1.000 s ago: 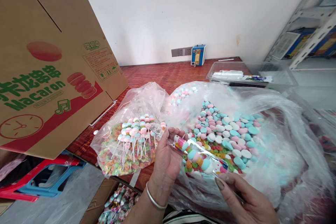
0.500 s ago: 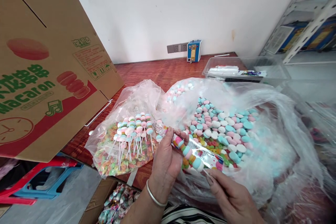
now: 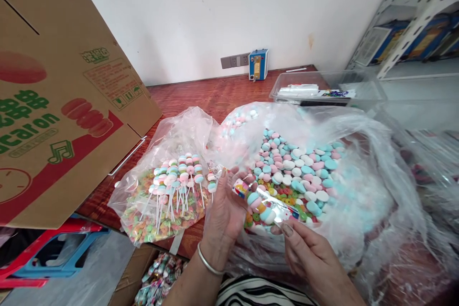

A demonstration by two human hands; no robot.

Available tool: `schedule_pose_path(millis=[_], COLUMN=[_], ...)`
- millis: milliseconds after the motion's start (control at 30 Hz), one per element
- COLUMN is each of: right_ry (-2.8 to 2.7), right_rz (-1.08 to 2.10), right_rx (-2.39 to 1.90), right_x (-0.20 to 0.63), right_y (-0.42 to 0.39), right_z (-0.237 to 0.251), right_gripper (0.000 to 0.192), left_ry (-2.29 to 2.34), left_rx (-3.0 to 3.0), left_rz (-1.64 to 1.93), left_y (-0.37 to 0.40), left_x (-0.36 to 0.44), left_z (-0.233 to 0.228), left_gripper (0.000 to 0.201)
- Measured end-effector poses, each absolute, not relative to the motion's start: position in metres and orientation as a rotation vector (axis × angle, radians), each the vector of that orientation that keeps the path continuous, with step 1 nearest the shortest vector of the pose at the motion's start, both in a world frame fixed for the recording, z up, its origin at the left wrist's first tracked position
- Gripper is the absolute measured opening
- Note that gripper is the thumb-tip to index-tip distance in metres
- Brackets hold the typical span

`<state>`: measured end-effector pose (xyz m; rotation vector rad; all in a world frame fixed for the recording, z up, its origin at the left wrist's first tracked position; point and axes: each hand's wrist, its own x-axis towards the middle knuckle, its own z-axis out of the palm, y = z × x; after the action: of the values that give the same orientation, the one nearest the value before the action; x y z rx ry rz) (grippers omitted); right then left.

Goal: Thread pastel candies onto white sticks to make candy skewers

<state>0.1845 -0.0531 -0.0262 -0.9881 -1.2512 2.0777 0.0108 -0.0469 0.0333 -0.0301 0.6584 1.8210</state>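
Left hand: the left hand is raised over the near edge of the counter, a bangle on the wrist; its grip is closed on the upper end of a candy stick in a clear sleeve.
Right hand: the right hand is seen low and to the right; its thumb and fingertips are pinched on the lower end of the same sleeve.
Candy stick: it is held between both hands, tilted down to the right, just above the near side of the big bag; pastel discs and small coloured rings are seen inside the sleeve.
Box below: wrapped sweets are seen in an open carton under the counter edge.
Small bag: a clear bag of lollipops is laid on the counter just left of the left hand, with white sticks over coloured rings.
Big bag: a wide plastic bag of pink, white and blue candies is spread across the counter behind the hands.
Counter: red-brown wood is visible beyond the bags.
Cardboard box: a large printed box is tilted at the left.
Tray: a clear plastic tray is set far right.
Far edge: a small blue device is stood against the wall.
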Motion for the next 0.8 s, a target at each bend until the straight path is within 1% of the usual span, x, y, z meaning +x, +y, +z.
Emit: schedule_pose_path(millis=[100,167,200,233,267,333,367,400,433,467,500,533,567,667,700,733,800], right_ry=[-1.258,-1.405,-1.534,-1.686,-1.836,-2.067,-2.132,-2.172,-2.193,-2.197,-2.185,-2.152,-2.093,-1.671,-1.477,-1.302,-1.122], right_rz=[2.107,1.99,1.856,1.663,1.418,0.891,0.662,0.488,0.384,0.361,0.424,0.571,0.792,1.667,1.904,2.074,2.229], right_rx=[-0.998,-1.0,-0.997,-0.985,-0.958,-0.855,-0.796,-0.745,-0.711,-0.704,-0.728,-0.78,-0.847,-1.028,-1.05,-1.052,-1.042], right_x=[0.183,0.182,0.182,0.183,0.184,0.188,0.189,0.191,0.192,0.192,0.192,0.191,0.19,0.185,0.184,0.182,0.179], right_y=[-0.052,-0.05,-0.049,-0.048,-0.048,-0.046,-0.045,-0.045,-0.045,-0.045,-0.046,-0.046,-0.047,-0.051,-0.052,-0.052,-0.053], right_z=[-0.023,-0.017,-0.014,-0.013,-0.012,-0.014,-0.016,-0.018,-0.02,-0.02,-0.02,-0.019,-0.017,-0.012,-0.011,-0.011,-0.009], right_gripper=[0.042,0.04,0.037,0.032,0.026,0.016,0.016,0.019,0.021,0.021,0.019,0.015,0.013,0.031,0.036,0.039,0.042], left_ry=[0.69,0.691,0.689,0.686,0.686,0.705,0.719,0.735,0.753,0.767,0.773,0.77,0.757,0.697,0.683,0.673,0.663], left_rx=[-0.012,0.0,-0.002,-0.013,-0.031,-0.063,-0.071,-0.075,-0.076,-0.075,-0.071,-0.061,-0.046,0.022,0.036,0.044,0.036], left_rz=[1.858,1.841,1.823,1.802,1.785,1.772,1.775,1.779,1.784,1.786,1.788,1.789,1.788,1.786,1.78,1.772,1.755], left_y=[-0.043,-0.041,-0.04,-0.039,-0.038,-0.037,-0.036,-0.036,-0.036,-0.036,-0.036,-0.037,-0.038,-0.039,-0.04,-0.04,-0.04], left_x=[0.001,-0.001,-0.001,0.0,0.001,0.004,0.005,0.007,0.009,0.01,0.012,0.013,0.014,0.016,0.016,0.017,0.019], left_z=[0.028,0.024,0.022,0.02,0.018,0.016,0.016,0.016,0.017,0.018,0.019,0.021,0.022,0.023,0.023,0.024,0.025], left_gripper=[0.02,0.01,0.01,0.015,0.02,0.022,0.021,0.021,0.02,0.018,0.016,0.014,0.012,0.011,0.012,0.013,0.015])
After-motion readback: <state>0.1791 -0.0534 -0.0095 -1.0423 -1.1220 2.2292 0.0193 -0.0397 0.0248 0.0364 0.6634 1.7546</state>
